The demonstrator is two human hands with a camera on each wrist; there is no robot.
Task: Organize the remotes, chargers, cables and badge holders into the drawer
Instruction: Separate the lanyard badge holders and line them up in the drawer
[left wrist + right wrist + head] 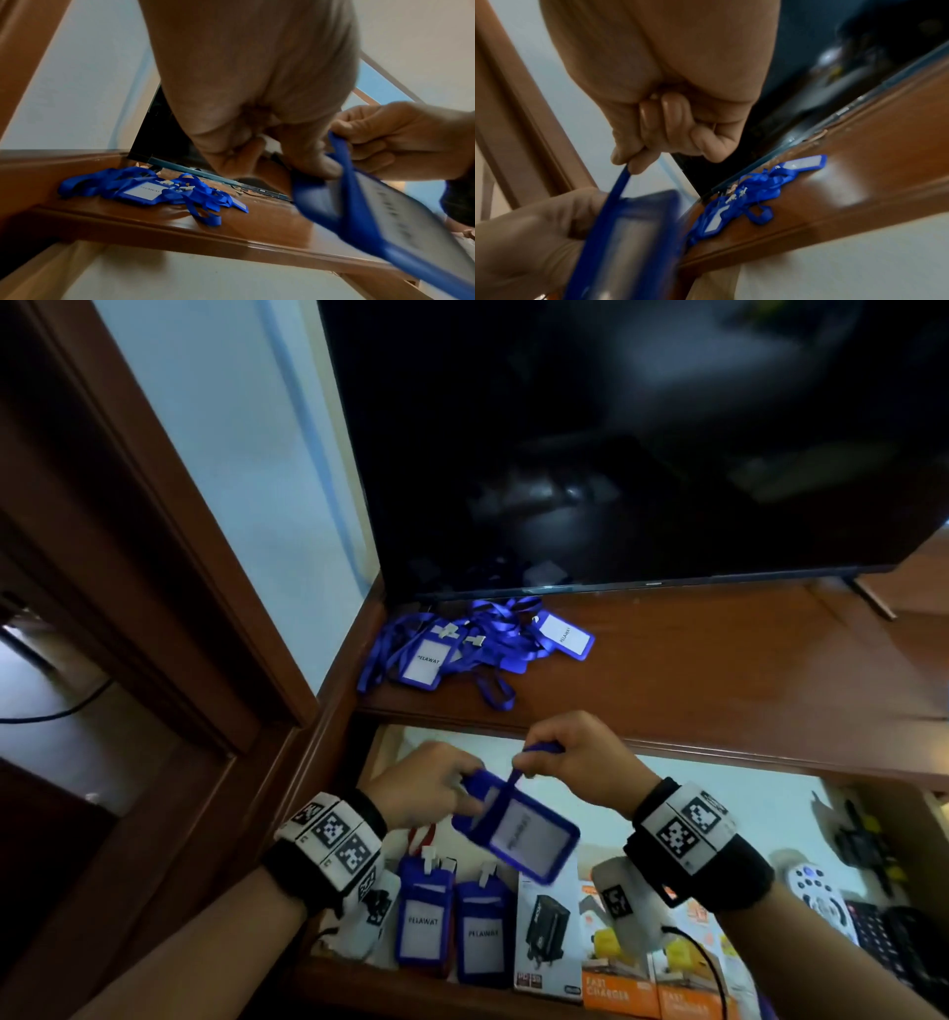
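Note:
Above the open drawer my left hand grips the top end of a blue badge holder, which tilts and looks blurred. My right hand pinches that holder's blue lanyard strap and holds it taut; the strap shows under the thumb in the right wrist view. Two blue badge holders lie side by side at the drawer's front left. A tangle of blue lanyards with badge holders lies on the cabinet top; the same tangle appears in the left wrist view.
A dark television stands at the back of the cabinet top. In the drawer lie a black-and-white charger box, orange charger boxes, a white remote and dark remotes. A wooden door frame rises on the left.

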